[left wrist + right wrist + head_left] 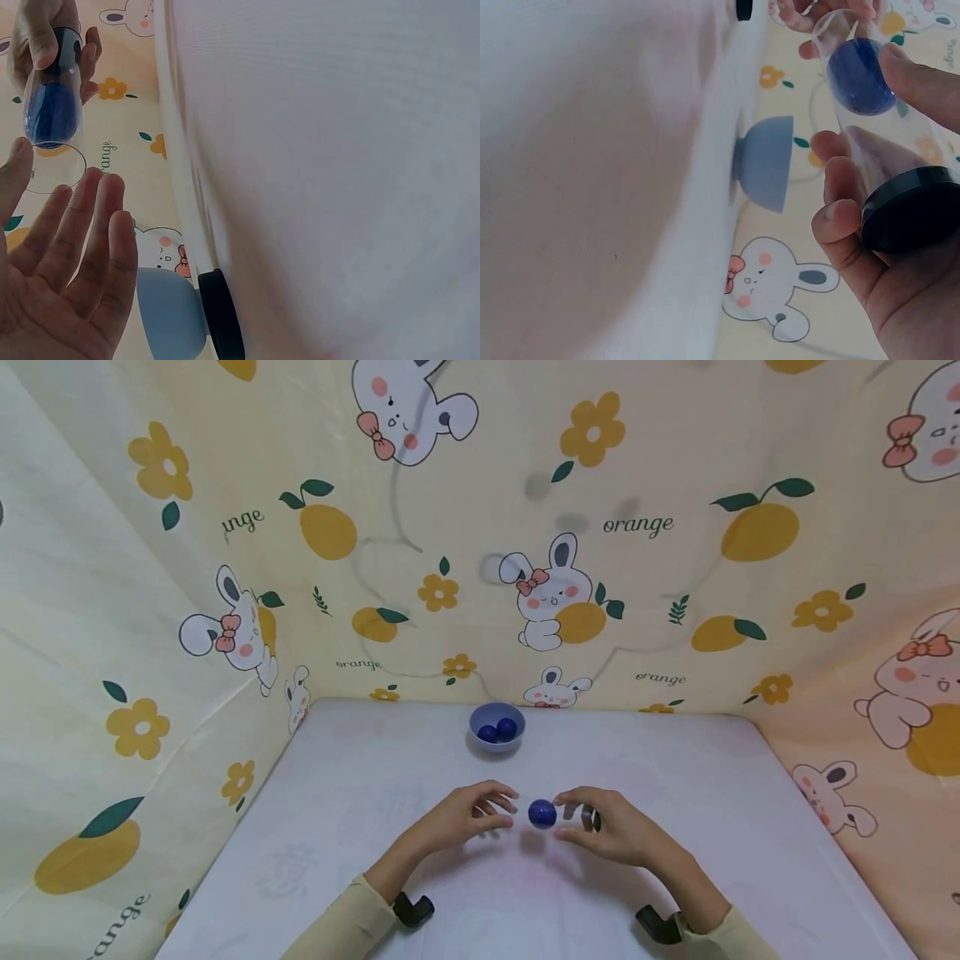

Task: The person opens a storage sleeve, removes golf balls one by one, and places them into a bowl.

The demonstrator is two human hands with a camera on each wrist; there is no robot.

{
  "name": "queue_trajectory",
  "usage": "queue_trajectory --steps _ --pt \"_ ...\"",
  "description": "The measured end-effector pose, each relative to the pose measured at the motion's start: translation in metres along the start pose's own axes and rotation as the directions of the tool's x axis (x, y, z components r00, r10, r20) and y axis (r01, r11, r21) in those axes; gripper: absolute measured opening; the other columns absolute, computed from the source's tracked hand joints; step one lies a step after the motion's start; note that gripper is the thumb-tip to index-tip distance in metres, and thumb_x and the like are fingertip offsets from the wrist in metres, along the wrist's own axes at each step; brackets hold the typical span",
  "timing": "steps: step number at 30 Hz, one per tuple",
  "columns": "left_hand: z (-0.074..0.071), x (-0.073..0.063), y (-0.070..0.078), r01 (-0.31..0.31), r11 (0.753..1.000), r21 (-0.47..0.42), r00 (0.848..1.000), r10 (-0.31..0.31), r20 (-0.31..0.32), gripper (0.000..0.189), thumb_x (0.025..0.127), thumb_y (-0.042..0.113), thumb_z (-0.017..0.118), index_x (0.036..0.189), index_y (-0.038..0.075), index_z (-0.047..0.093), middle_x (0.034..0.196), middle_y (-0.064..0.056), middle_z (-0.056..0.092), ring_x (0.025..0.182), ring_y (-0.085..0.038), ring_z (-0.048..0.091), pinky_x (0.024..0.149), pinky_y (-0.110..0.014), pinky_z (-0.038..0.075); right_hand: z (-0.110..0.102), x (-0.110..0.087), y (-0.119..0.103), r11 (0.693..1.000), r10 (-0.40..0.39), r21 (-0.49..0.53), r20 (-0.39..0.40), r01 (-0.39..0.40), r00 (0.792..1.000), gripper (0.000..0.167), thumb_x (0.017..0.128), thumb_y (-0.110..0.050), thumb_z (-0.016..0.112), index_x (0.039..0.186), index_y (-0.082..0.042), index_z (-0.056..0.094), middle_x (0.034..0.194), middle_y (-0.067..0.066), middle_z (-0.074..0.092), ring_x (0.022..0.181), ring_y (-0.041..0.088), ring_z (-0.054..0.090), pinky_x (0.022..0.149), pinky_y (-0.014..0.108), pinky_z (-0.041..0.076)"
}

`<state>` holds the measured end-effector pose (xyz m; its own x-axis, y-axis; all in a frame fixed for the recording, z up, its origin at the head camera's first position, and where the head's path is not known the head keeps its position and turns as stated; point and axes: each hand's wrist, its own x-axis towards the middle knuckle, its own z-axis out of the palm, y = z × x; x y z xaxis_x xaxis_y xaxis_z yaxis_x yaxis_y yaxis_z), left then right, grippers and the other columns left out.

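Note:
My right hand (611, 827) grips a clear cylinder (885, 146) by its black base (911, 210), with the thumb along its side. A dark blue ball (542, 814) sits inside the cylinder, which lies sideways between both hands, above the white table. Its open rim points toward my left hand (472, 814). That hand's fingers are spread and relaxed, its fingertips right by the rim and nothing in its grasp. In the head view the clear walls barely show, so the ball stands out alone.
Beyond the hands, near the table's back edge, stands a light blue bowl (491, 713) with two dark blue balls (507, 727) in it. A black disc (221, 315) shows on the table in the left wrist view. Printed cloth (480, 510) hangs around the table (630, 752).

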<state>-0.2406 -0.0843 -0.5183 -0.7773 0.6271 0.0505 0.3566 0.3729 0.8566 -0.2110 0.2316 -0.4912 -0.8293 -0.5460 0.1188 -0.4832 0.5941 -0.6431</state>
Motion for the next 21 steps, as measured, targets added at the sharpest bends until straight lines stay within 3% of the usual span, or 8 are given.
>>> queue_trajectory --steps 7,16,21 --pt "0.0015 0.0013 -0.0013 0.014 1.0 -0.001 1.0 -0.014 0.009 0.044 0.105 0.033 0.073 0.145 0.018 0.064 0.126 0.007 0.076 0.103 -0.009 0.071 0.091 -0.029 0.058 0.0011 -0.0011 0.0003 1.0 -0.002 -0.003 0.001 0.002 1.0 0.051 0.097 -0.047 0.08 0.134 -0.013 0.072 0.109 0.0 0.076 0.083 0.009 0.062 0.069 0.028 0.055" --pt "0.0027 0.002 0.0007 0.043 0.999 0.0 0.999 -0.043 0.005 0.043 0.104 0.033 0.074 0.144 0.021 0.065 0.129 0.007 0.074 0.104 -0.009 0.071 0.091 -0.03 0.057 0.001 -0.0014 0.0012 1.0 0.002 0.004 0.007 -0.002 1.0 0.058 0.097 -0.048 0.08 0.134 -0.005 0.071 0.107 0.003 0.076 0.082 0.01 0.061 0.068 0.026 0.053" --pt "0.0004 0.002 0.0019 0.048 0.999 -0.006 0.999 -0.048 0.005 0.038 0.104 0.034 0.074 0.141 0.03 0.066 0.131 0.007 0.072 0.106 -0.01 0.07 0.09 -0.031 0.057 0.0008 -0.0018 0.0008 1.0 -0.012 0.003 0.003 0.012 1.0 0.056 0.097 -0.045 0.081 0.134 -0.005 0.071 0.107 0.004 0.076 0.079 0.006 0.06 0.067 0.026 0.054"
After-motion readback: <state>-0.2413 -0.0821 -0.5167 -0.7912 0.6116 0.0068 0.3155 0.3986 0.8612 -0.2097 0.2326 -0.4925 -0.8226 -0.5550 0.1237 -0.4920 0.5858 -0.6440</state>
